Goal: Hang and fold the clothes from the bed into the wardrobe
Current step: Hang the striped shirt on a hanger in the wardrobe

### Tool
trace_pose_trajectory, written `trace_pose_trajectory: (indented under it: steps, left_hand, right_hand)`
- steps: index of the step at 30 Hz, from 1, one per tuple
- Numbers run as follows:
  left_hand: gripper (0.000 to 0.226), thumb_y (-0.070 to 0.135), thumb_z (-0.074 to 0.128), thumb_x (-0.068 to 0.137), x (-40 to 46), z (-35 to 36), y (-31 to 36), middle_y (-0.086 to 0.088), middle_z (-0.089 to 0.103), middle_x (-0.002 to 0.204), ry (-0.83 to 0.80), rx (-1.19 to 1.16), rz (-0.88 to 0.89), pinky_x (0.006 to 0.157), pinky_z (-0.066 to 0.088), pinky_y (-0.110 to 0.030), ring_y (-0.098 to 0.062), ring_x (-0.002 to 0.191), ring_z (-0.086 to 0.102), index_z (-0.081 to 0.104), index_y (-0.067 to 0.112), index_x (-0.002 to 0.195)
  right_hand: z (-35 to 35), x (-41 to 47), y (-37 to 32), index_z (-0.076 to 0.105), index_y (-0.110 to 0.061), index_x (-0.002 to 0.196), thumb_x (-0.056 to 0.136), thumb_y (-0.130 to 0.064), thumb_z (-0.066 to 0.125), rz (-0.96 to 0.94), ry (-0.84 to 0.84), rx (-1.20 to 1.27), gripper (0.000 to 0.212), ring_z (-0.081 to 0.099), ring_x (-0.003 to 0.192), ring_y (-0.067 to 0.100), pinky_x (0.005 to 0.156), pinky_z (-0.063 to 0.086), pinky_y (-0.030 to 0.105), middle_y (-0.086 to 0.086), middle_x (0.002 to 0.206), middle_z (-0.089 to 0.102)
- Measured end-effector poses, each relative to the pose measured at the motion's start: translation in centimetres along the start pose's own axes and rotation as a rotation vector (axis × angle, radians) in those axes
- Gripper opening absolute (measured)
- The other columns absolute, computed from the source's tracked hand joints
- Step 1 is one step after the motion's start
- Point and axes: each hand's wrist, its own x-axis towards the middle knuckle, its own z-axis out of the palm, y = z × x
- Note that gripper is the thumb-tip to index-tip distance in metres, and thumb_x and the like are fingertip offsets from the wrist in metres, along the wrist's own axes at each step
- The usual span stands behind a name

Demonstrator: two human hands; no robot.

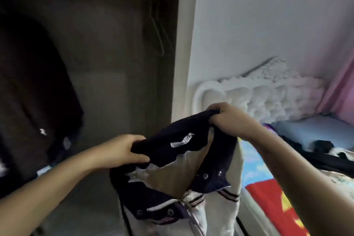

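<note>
I am holding a white jacket (193, 193) up by its dark navy collar, in front of the open wardrobe (115, 63). My left hand (122, 151) is gripping the collar's left end, fingers curled round it; my right hand (228, 119) is clenching the right end, farther off. The jacket is hanging between wardrobe and bed (268, 188), where dark clothes (325, 151) are lying at far right.
</note>
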Motion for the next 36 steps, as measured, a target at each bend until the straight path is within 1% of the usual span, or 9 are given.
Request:
trace_pose_trajectory:
  steps: [4,10,15,20,23,26,28,31,36]
  left_hand:
    - [0.013,0.012,0.061,0.092,-2.1,-5.1,-6.0,-0.006,0.069,0.074,0.360,-0.209,-0.106,0.063,0.042,-0.027,-0.014,0.068,0.060,0.070,0.004,0.086]
    - [0.024,-0.005,0.053,0.089,-2.0,-10.8,-8.8,-0.007,0.068,0.076,0.718,-0.721,-0.159,0.064,0.048,-0.026,-0.020,0.072,0.063,0.068,0.013,0.083]
    - [0.027,-0.008,0.052,0.087,0.2,-15.1,-11.1,-0.006,0.069,0.070,0.813,-0.855,-0.159,0.066,0.049,-0.027,-0.022,0.072,0.063,0.068,0.013,0.083]
    - [0.031,-0.010,0.048,0.088,3.0,-19.4,-13.2,-0.010,0.071,0.076,0.824,-0.742,-0.124,0.065,0.050,-0.029,-0.022,0.071,0.065,0.070,0.012,0.085]
    - [0.030,-0.011,0.046,0.088,5.4,-21.9,-15.3,-0.017,0.070,0.079,0.805,-0.727,-0.153,0.066,0.050,-0.032,-0.029,0.071,0.065,0.069,0.007,0.090]
    - [0.032,-0.014,0.044,0.086,7.7,-23.2,-17.6,-0.020,0.070,0.079,0.810,-0.746,-0.210,0.068,0.051,-0.034,-0.031,0.072,0.065,0.070,0.005,0.091]
    - [0.033,-0.015,0.044,0.085,8.8,-23.5,-18.8,-0.018,0.071,0.077,0.803,-0.759,-0.226,0.068,0.051,-0.034,-0.030,0.072,0.065,0.070,0.005,0.089]
    - [0.034,-0.016,0.044,0.085,10.3,-24.3,-19.9,-0.019,0.071,0.078,0.779,-0.757,-0.217,0.067,0.052,-0.033,-0.028,0.071,0.065,0.070,0.005,0.086]
    - [0.033,-0.016,0.044,0.085,13.2,-26.7,-20.7,-0.019,0.071,0.080,0.744,-0.732,-0.175,0.065,0.053,-0.031,-0.026,0.072,0.067,0.070,0.004,0.088]
  right_hand:
    - [4.4,2.6,-7.3,0.065,-0.013,0.093,0.083,-0.005,0.049,-0.104,-0.053,-0.077,0.021,0.059,0.088,0.024,0.062,0.040,0.026,0.006,0.088,0.064]
    - [9.3,7.9,-11.3,0.061,-0.012,0.096,0.086,-0.009,0.048,-0.103,-0.100,-0.128,0.016,0.058,0.086,0.022,0.064,0.039,0.025,0.006,0.092,0.063]
    - [11.4,14.1,-13.4,0.065,-0.004,0.101,0.086,-0.011,0.048,-0.031,-0.274,-0.129,0.024,0.065,0.082,0.026,0.057,0.049,0.025,0.012,0.094,0.066]
    - [10.7,21.9,-16.0,0.059,-0.007,0.112,0.095,-0.019,0.050,-0.023,-0.653,-0.241,0.023,0.067,0.071,0.018,0.050,0.053,0.022,0.009,0.092,0.067]
    - [8.9,29.7,-17.6,0.059,-0.002,0.117,0.097,-0.017,0.045,-0.095,-0.379,-0.141,0.028,0.067,0.072,0.022,0.051,0.053,0.024,0.013,0.093,0.067]
    - [5.5,37.1,-18.3,0.062,-0.007,0.117,0.094,-0.024,0.051,-0.192,0.251,-0.262,0.030,0.063,0.103,0.034,0.079,0.053,0.038,0.019,0.117,0.064]
    - [3.8,40.3,-17.9,0.055,-0.009,0.125,0.094,-0.023,0.052,-0.142,0.479,-0.333,0.034,0.049,0.123,0.037,0.096,0.044,0.040,0.020,0.135,0.049]
    - [2.3,43.4,-16.9,0.047,-0.007,0.132,0.095,-0.019,0.053,0.027,0.470,-0.464,0.039,0.034,0.135,0.038,0.103,0.038,0.044,0.019,0.145,0.035]
    - [2.3,45.5,-16.9,0.060,0.003,0.119,0.093,0.000,0.046,0.119,0.490,-0.647,0.030,0.059,0.114,0.035,0.084,0.047,0.037,0.021,0.123,0.061]
